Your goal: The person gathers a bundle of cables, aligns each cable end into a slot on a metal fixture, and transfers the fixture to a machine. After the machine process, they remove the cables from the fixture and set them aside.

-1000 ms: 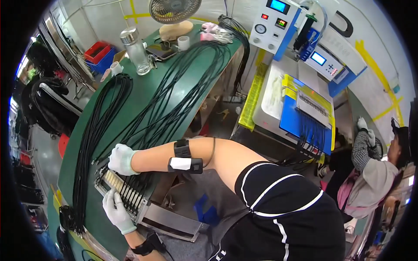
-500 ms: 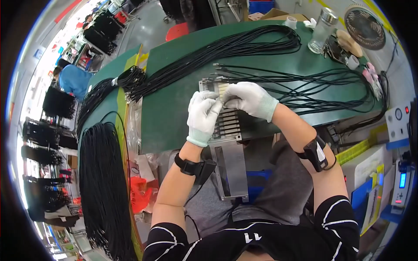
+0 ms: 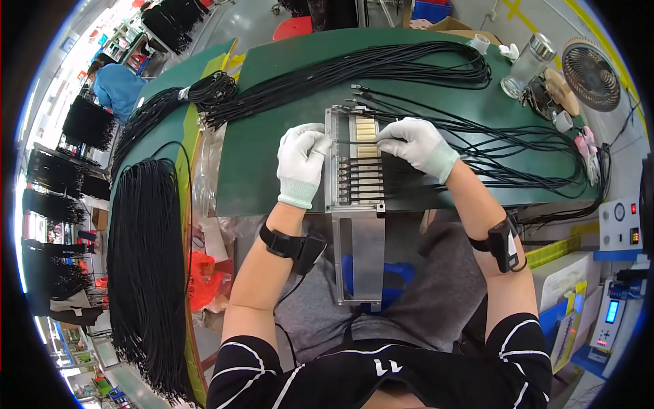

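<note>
Head view: one black cable (image 3: 354, 142) was held roughly level across a metal fixture (image 3: 330, 180) at the near edge of the green desk (image 3: 266, 146). Its left stretch was pinched by the closed fingers of the gloved left hand (image 3: 300, 161); on the fixture's other side it was gripped by those of the right hand (image 3: 419, 146). Contact between cable and fixture could not be confirmed. Nearer slots were occupied by connector ends (image 3: 345, 182); pale blocks (image 3: 366, 128) were exposed farther off. Judged good practice: cable straight and lightly tensioned, both pinches level, alignment parallel to the filled slots, twist avoided, seated neighbours undisturbed.
</note>
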Demonstrator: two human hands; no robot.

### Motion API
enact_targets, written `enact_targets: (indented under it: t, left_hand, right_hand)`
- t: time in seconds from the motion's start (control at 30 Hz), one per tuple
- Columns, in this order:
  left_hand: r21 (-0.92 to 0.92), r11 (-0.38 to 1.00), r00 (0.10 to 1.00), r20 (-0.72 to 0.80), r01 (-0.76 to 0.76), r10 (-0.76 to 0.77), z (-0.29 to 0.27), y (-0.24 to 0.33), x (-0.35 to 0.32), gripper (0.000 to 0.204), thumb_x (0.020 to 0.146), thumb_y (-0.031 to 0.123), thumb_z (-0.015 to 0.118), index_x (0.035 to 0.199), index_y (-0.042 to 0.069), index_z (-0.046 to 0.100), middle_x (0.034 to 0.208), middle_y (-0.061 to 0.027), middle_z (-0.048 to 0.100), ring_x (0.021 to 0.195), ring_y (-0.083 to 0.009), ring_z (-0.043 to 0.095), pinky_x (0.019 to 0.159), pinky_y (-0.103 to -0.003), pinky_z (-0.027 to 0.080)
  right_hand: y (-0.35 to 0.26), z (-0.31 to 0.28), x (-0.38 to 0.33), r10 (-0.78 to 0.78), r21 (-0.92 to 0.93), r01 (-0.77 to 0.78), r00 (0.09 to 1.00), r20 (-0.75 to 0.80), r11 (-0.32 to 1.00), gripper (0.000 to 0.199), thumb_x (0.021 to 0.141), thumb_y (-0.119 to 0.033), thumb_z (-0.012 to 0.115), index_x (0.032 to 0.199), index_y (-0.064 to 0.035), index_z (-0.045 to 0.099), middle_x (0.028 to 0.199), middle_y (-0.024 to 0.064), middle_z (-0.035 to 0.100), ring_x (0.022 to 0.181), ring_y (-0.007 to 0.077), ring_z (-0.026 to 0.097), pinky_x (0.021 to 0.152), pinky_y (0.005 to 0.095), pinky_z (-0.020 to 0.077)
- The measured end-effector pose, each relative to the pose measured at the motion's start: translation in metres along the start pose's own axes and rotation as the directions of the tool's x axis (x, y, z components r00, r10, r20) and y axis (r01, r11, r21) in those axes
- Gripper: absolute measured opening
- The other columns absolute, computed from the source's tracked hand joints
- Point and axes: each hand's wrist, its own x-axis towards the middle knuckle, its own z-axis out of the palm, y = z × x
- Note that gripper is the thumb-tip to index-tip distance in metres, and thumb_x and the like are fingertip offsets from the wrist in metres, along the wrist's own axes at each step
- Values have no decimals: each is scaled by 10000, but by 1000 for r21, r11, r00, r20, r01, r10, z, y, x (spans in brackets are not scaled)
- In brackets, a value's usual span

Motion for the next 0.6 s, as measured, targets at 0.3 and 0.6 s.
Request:
enact_targets:
  t: [0.3,0.6]
  left_hand:
    - [156,985,984,154,70,-95,-2,-14,-7,225,980,206,593,1118,81,719,1005,-97,675,955,-218,633,881,-313,486]
    - [63,986,969,189,152,-161,-2,-17,-9,240,972,216,598,1150,105,714,1067,-130,666,1030,-251,618,929,-330,479]
  right_hand:
    - [-4,-2,2,-353,-723,309,931,96,618,103,757,-194,752,832,-138,708,764,24,662,821,256,612,775,391,469]
    - [-9,-3,0,-328,-785,301,935,133,542,98,754,-201,742,822,-146,698,768,15,648,844,250,604,765,391,460]
